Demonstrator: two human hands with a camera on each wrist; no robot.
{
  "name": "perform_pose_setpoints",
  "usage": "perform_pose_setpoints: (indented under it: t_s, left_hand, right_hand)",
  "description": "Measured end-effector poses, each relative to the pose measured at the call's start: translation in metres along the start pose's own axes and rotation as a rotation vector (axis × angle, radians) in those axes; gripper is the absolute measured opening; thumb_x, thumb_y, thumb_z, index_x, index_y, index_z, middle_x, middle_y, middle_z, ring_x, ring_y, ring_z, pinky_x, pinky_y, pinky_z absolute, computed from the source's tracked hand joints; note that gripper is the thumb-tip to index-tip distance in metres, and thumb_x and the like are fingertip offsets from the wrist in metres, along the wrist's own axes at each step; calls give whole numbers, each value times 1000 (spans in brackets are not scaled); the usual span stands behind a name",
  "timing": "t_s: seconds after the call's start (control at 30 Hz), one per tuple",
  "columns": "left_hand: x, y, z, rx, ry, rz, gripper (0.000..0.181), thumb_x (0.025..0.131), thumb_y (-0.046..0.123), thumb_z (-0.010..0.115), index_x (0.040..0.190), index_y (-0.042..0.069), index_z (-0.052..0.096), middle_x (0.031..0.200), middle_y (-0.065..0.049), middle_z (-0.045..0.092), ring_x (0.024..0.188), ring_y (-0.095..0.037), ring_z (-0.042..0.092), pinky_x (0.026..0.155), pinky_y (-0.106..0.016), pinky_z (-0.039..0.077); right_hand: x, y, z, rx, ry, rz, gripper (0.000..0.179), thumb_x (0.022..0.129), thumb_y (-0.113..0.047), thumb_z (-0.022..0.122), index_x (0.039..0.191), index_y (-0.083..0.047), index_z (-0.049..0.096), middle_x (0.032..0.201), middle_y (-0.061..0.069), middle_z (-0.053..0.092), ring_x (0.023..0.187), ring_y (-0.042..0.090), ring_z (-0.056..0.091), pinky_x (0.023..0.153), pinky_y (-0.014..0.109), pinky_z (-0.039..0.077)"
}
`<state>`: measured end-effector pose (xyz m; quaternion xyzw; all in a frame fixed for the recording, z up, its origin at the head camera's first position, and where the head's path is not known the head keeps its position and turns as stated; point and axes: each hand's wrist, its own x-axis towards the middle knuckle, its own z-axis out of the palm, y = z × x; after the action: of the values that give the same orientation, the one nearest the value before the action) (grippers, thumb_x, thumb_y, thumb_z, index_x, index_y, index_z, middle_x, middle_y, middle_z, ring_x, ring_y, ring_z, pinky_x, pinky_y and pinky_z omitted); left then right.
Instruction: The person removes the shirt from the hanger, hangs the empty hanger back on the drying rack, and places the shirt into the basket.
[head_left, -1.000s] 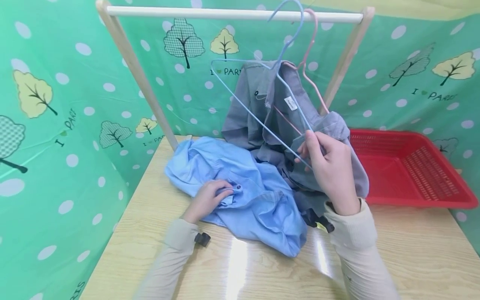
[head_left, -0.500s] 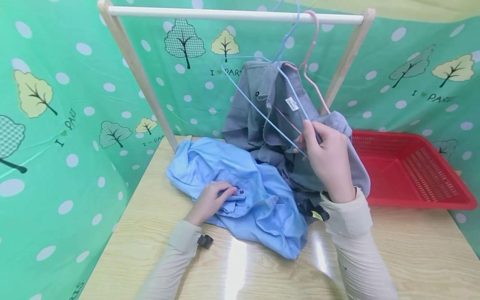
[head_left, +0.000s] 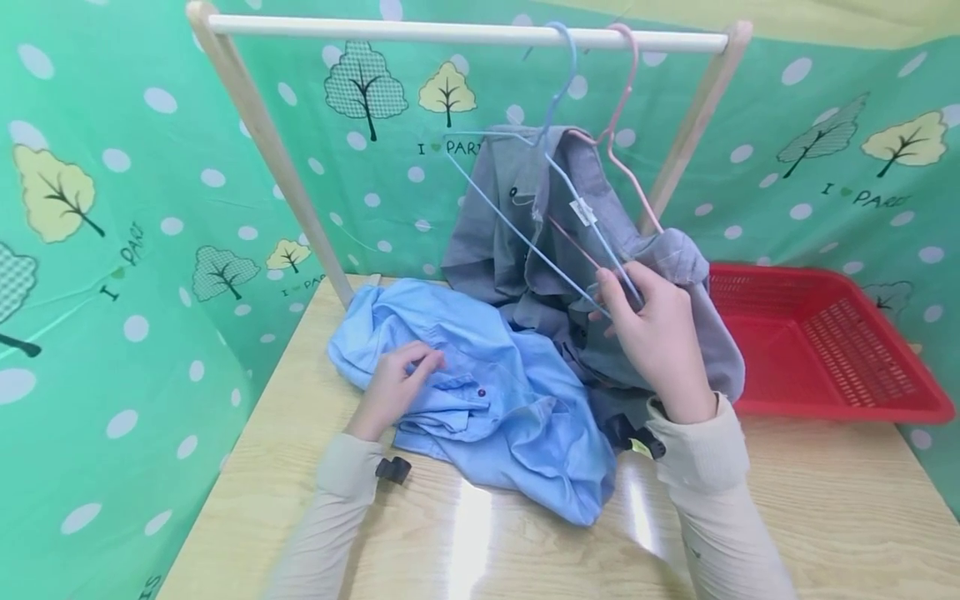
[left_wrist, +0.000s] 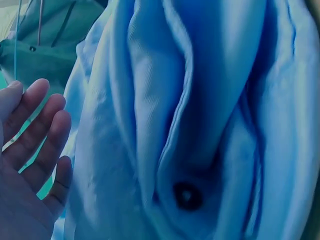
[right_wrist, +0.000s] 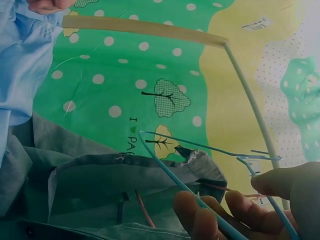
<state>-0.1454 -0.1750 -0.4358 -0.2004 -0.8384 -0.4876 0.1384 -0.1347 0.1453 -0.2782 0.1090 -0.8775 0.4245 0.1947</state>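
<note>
My right hand grips the lower right part of a blue wire hanger. The hanger's hook overlaps the rack's white bar; whether it rests on it I cannot tell. My left hand hovers close over a crumpled light blue shirt on the table, with nothing between its fingers. In the left wrist view those fingers are loosely bent beside the blue cloth, where a dark button shows. Behind the blue hanger, a grey shirt hangs from a pink hanger on the bar.
A red plastic basket stands at the right, behind my right forearm. Wooden posts hold up the bar. Green patterned cloth covers the back and left side. The wooden table runs toward me.
My left hand has let go of the blue shirt's cloth and shifted slightly left. The blue hanger's hook has come down to the level of the bar, while my right hand keeps its grip.
</note>
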Motion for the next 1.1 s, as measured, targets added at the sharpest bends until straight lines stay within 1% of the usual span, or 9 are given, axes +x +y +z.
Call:
perform_pose_setpoints:
  t_s: [0.17,0.3,0.5,0.57,0.67,0.8,0.9,1.0,1.1]
  left_hand:
    - [2,-4,-8,3,-2,0,17,99,15,61,94,6,75,89,-1,73,87,-17,68,84,-32,55]
    - [4,-6,-11,19,-8,0,18,100,16,61,94,8,75,90,-1,73,88,-17,68,86,-32,54]
    - [5,-9,-12,49,-22,-5,19,100,17,60,93,8,75,90,0,72,90,-16,67,86,-29,54]
    - [7,-8,-12,55,-22,-7,19,101,18,60,93,9,75,91,-1,72,91,-17,67,86,-29,53]
    - [9,-7,-13,47,-10,-17,21,101,19,59,93,8,74,91,-2,72,91,-17,66,84,-28,53]
    - [13,-5,-13,17,-2,-26,21,102,18,57,93,8,74,90,-3,72,90,-17,65,83,-29,53]
    - [14,-5,-10,17,-24,-21,21,102,19,57,93,10,74,90,-1,72,90,-16,66,83,-29,54]
    - [13,-6,-7,18,-39,-9,21,102,19,58,92,11,74,90,0,72,90,-16,67,83,-29,54]
    - [12,-8,-4,13,-36,-7,20,101,17,58,92,10,74,89,0,72,88,-15,67,83,-29,55]
  right_hand:
    - [-7,7,2,-21,-22,-20,26,101,-32,58,95,-8,64,77,9,69,59,16,63,59,17,52]
    - [-14,13,6,-39,-44,-47,23,101,-31,58,97,-10,64,78,7,68,63,17,62,61,19,50]
    - [-28,24,19,-47,-120,-87,23,98,-31,63,110,-11,66,95,1,68,85,14,61,75,29,49]
    - [-33,28,27,-48,-171,-107,29,97,-32,65,116,-11,64,102,1,68,92,15,63,81,33,51]
    - [-40,32,37,-100,-260,-128,43,96,-39,65,128,-10,58,115,4,65,104,18,62,90,40,52]
    - [-49,38,52,-187,-396,-127,71,93,-54,63,146,-11,44,135,7,55,125,24,52,104,47,45]
    - [-54,41,66,-214,-466,-133,89,86,-64,66,154,-15,34,145,9,47,133,28,45,109,48,42]
    - [-58,45,84,-238,-514,-180,105,78,-70,70,158,-17,26,154,11,37,140,32,37,113,52,37]
    - [-59,48,102,-274,-557,-226,117,70,-74,73,159,-19,21,159,15,27,145,37,28,114,58,32]
